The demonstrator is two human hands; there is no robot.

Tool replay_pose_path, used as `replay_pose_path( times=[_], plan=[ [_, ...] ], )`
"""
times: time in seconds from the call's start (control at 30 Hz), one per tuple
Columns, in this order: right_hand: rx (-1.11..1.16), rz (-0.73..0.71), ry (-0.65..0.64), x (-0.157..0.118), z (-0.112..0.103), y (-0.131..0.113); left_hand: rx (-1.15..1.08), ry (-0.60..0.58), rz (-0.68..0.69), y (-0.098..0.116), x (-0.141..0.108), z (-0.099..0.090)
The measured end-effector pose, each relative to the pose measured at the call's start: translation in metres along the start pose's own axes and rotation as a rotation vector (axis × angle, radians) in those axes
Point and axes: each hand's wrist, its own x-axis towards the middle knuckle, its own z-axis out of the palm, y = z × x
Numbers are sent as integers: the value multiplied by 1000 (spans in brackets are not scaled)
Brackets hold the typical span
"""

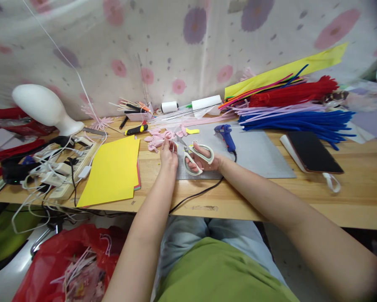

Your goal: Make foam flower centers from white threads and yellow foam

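My right hand (209, 162) has its thumb through one loop of the scissors (186, 149) and its fingers through the other; the loops are spread, so the blades look parted. My left hand (168, 157) is pinched nearly closed on a small pale piece (175, 147), whose shape I can't make out. The piece is right beside the blades, near the left end of the mat (257, 161).

I take this to be a snip. It should go best with the piece taut, my left fingertips clear of the blade line, and one full close instead of several nibbles. The pink pieces (157, 139) lie just beyond my left hand, so lifting slightly would spare them a stray cut.

Past my right hand, the glue gun (227, 137) lies on the mat, nozzle to the left; it may be hot. Its cord (196, 194) passes under my right arm (263, 184) to the front edge of the worktop (304, 201), and a wide swing could drag it.

Farther left are the cutter (136, 129), yellow sheets (111, 170) and a power strip (62, 191) tangled in cables. Farther right sit a tablet (315, 151) and blue stems (295, 123).
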Motion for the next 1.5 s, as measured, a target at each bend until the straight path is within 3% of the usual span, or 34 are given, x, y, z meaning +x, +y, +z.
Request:
replay_pose_path(
  times=[0.23, 0.67, 0.87, 1.07, 1.2, 1.33, 1.5],
  plan=[
    [-24, -2, -20, -1, 0, 4, -59, 68, -97, 2, 1, 4],
    [-6, -19, 43, 5, -1, -1, -172, 25, -193, 1, -4, 6],
    [55, -111, 144, 22, 2, -1, -21, -21, -142, -2, -3, 12],
    [62, -214, 243, 28, 6, 0, -43, 62, -200, 7, 4, 20],
    [5, -287, 342, 20, 0, -12, -49, 139, -209, 15, 3, 14],
    [-142, -313, 365, 7, -1, -22, -55, 124, -194, 18, -3, 11],
    [-519, -176, 323, -15, -1, -17, 21, 68, -155, 22, -10, 16]
  ],
)
